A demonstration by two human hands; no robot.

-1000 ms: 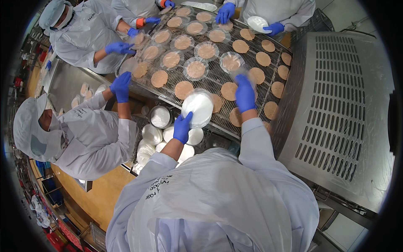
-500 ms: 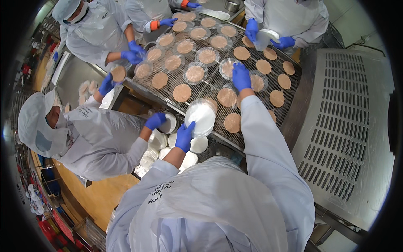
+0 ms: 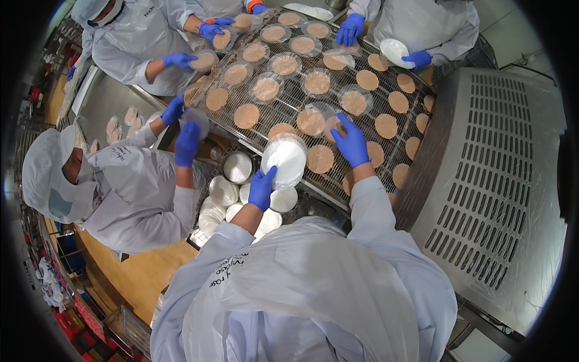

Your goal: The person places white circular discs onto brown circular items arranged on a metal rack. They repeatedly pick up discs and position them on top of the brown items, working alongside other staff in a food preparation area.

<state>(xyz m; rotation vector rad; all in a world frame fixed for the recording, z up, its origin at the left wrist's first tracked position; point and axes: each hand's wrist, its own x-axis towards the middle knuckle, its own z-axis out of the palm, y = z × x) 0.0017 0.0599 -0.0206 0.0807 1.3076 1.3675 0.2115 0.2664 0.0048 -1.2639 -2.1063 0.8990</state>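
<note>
My left hand [image 3: 263,188], in a blue glove, grips a stack of thin white round sheets [image 3: 286,160] at the belt's near edge. Past the stack, a bare patty [image 3: 281,130] partly shows. My right hand [image 3: 351,142], also gloved, reaches over the wire mesh belt [image 3: 274,114], its thumb and forefinger apart. Its fingertips are at a round tan patty [image 3: 332,128] with clear film about it; whether they touch the film I cannot tell. Beside it lies a film-covered patty [image 3: 310,122]. Uncovered patties [image 3: 319,158] lie nearer me.
White round stacks [image 3: 224,191] and a metal bowl [image 3: 237,167] stand left of my left arm. A slotted metal cover [image 3: 482,181] borders the belt on the right. Co-workers' gloved hands [image 3: 187,143] work along the left side; another person's hand [image 3: 351,29] reaches in at the far side.
The patties have shifted left and away from me with the belt. My right hand has drawn back toward me. The co-worker at left has lifted a hand from the bowl, with clear film beside it.
</note>
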